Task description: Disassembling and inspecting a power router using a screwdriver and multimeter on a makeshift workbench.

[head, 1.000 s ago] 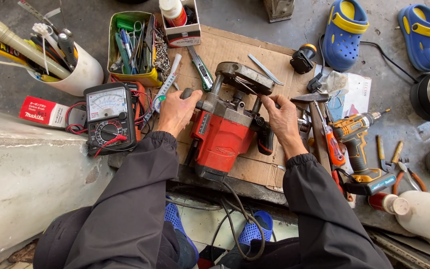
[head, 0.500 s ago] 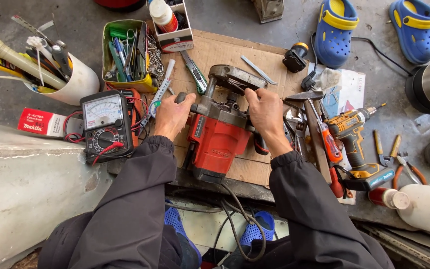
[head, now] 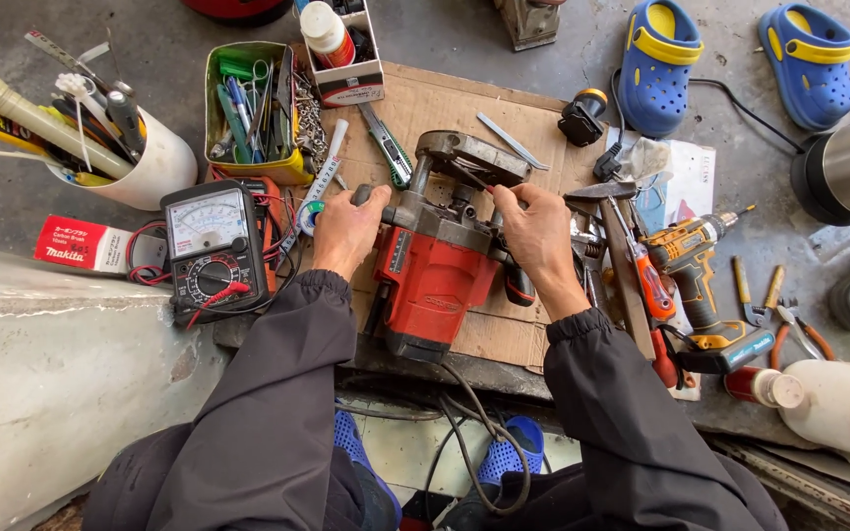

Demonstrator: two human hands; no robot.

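The red power tool [head: 437,275] lies on the cardboard sheet [head: 445,108]. The left hand [head: 346,231] grips its side handle; the right hand [head: 535,236] clasps the grey gear housing beside the analog multimeter [head: 211,246].

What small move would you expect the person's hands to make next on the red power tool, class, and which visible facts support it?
Probably a small turn or lift of the grey metal head by the right hand, while the left hand steadies the red power tool. Both hands already grip it from either side on the cardboard sheet, and neither holds a hand tool.
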